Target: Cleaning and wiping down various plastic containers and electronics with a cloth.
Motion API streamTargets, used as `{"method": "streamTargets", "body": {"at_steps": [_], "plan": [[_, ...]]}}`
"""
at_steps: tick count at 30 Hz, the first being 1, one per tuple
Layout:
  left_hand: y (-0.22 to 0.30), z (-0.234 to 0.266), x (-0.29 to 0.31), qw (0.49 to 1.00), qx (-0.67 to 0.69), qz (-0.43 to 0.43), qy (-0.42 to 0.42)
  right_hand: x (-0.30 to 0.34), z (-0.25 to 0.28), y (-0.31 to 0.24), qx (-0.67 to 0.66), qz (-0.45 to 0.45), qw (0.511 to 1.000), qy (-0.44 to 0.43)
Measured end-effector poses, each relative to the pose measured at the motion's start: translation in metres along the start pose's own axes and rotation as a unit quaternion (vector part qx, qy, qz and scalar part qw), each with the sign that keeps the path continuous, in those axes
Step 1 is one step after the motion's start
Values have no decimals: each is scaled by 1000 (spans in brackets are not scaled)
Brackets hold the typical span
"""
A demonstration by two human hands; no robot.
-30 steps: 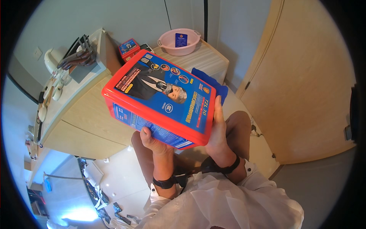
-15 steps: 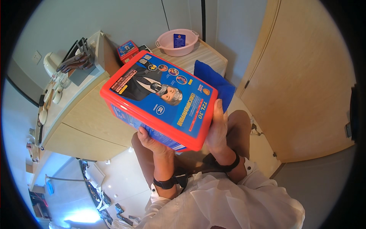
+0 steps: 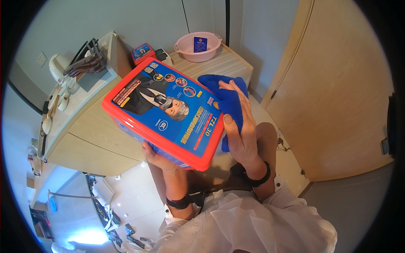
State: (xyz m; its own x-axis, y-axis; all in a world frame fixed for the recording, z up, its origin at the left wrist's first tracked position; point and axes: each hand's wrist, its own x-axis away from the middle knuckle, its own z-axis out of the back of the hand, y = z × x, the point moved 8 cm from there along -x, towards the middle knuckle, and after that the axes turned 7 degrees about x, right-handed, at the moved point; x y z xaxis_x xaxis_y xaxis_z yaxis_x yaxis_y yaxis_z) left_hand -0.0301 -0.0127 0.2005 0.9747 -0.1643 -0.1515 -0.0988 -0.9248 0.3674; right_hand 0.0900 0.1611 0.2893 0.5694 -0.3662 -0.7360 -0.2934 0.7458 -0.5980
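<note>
A large red plastic box (image 3: 196,162) with a blue picture label on its lid is held up before me, tilted, its lid facing up. My left hand (image 3: 161,160) grips it from below at the near side; the thumb shows and the other fingers are hidden under it. At the right edge of the box, my right hand (image 3: 244,141) holds a blue cloth (image 3: 232,105), fingers spread over it and thumb by the lid's rim. The cloth touches the lid's right corner.
Ahead, a wooden cabinet top (image 3: 184,67) bears a pink basin (image 3: 202,57) with a dark blue card in it, and a smaller red box (image 3: 142,53). To the left is a counter with a knife block (image 3: 89,82) and utensils. A wooden door (image 3: 337,88) stands right.
My right hand has left the box's near right corner and moved up onto the blue cloth, now pressing it to the lid's edge. The box has shifted slightly left, still in my left hand.
</note>
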Motion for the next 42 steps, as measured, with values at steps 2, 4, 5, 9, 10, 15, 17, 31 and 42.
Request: {"method": "streamTargets", "body": {"at_steps": [2,4,5,9,10,15,17,31,42], "plan": [[5,0,0,1000,-20,-5,0,0,-1,0,21,5,1000,-15],[9,3,-1,999,-41,-11,1,1,-3,-2,41,10,999,-30],[8,4,-1,1000,-27,-1,-14,1,-4,-2,38,8,999,-35],[12,4,1,998,-50,-3,-39,2,-11,-13,44,26,996,-75],[11,6,2,998,-50,-3,-40,3,-12,-18,44,25,996,-75],[3,4,4,998,-26,20,-44,10,-20,-24,-19,-6,994,-105],[2,9,2,999,-18,21,-46,11,-21,-24,-21,-3,994,-103],[0,12,0,999,-26,2,-25,24,-29,-45,3,59,986,-157],[-3,12,-2,994,-60,40,-88,31,-24,-64,8,146,981,-124]]}}
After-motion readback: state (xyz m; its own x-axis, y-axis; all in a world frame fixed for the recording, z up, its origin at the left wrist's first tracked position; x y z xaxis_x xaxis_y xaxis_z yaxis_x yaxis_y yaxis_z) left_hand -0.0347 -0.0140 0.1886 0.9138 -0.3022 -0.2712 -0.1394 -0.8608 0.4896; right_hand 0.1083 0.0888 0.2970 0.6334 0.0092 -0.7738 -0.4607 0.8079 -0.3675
